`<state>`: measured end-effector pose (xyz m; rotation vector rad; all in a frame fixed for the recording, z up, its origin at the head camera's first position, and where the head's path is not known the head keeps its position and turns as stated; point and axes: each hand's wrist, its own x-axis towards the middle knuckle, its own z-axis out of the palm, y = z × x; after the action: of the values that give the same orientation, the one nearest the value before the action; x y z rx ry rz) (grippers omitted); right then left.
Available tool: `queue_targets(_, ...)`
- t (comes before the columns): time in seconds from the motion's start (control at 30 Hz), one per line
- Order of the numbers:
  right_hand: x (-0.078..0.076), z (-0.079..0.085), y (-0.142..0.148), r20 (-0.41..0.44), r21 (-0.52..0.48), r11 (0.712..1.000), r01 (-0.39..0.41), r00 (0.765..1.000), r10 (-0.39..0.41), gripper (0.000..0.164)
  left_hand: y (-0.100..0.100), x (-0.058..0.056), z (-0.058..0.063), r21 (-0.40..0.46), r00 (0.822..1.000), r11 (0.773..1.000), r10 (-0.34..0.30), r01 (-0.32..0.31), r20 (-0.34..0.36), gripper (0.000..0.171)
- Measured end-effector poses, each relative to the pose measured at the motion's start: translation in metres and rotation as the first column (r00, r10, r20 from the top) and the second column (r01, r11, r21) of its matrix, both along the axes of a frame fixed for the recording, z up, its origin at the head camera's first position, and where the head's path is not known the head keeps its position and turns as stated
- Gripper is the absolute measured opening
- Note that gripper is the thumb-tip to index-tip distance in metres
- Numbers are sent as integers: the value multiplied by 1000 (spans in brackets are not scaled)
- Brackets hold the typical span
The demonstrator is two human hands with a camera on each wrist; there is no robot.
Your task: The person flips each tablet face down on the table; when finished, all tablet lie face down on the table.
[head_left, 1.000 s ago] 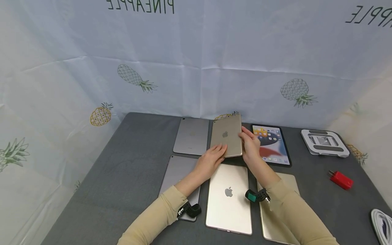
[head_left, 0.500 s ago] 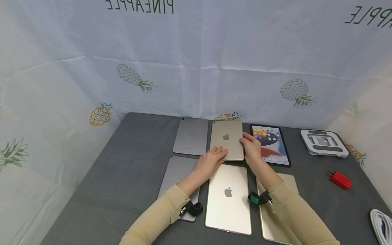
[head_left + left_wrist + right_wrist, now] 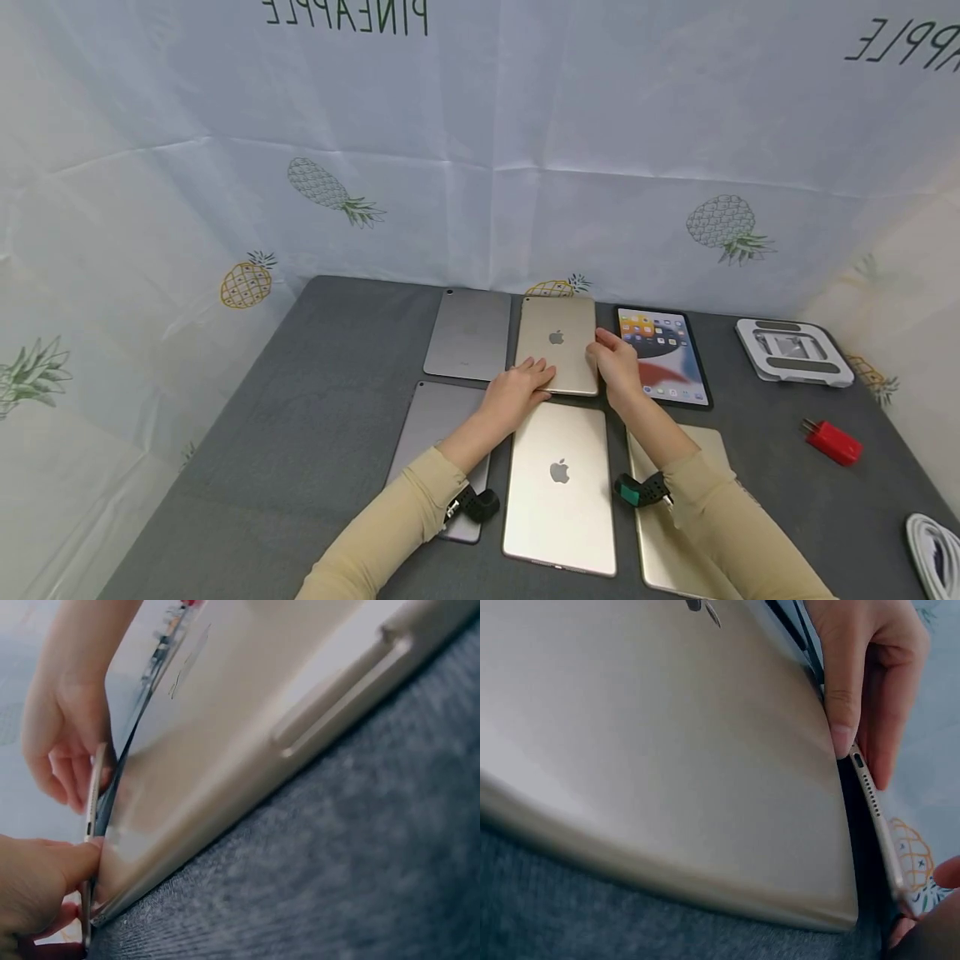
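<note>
In the head view both hands hold a gold tablet, its back up, low at the back middle of the table. My left hand grips its lower left corner, fingers spread over the back. My right hand pinches the right edge near the lower corner. Seen edge-on in the right wrist view, the same tablet has a port and speaker holes, with the left thumb by the port. A larger gold tablet lies just below it. To the left is a grey tablet.
Another grey tablet lies partly under the left arm, and a gold one under the right. A tablet with a lit screen is at right. Farther right are a folded stand, a red charger and a coiled white cable.
The gold tablet, first raised and tilted, has come down to lie nearly flat in its row. Both hands have moved down with it, then stayed almost still.
</note>
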<state>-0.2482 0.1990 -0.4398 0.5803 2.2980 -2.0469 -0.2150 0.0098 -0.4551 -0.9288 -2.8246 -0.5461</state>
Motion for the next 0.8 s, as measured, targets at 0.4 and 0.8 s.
queue_targets(0.4,3,-7,6,6,44,997,-58,998,58,52,1,-2,-6,21,999,1000,-4,4,-36,34)
queue_targets(0.8,13,-7,10,-4,69,991,-117,993,118,52,4,1,-8,41,1000,999,1,-1,2,33)
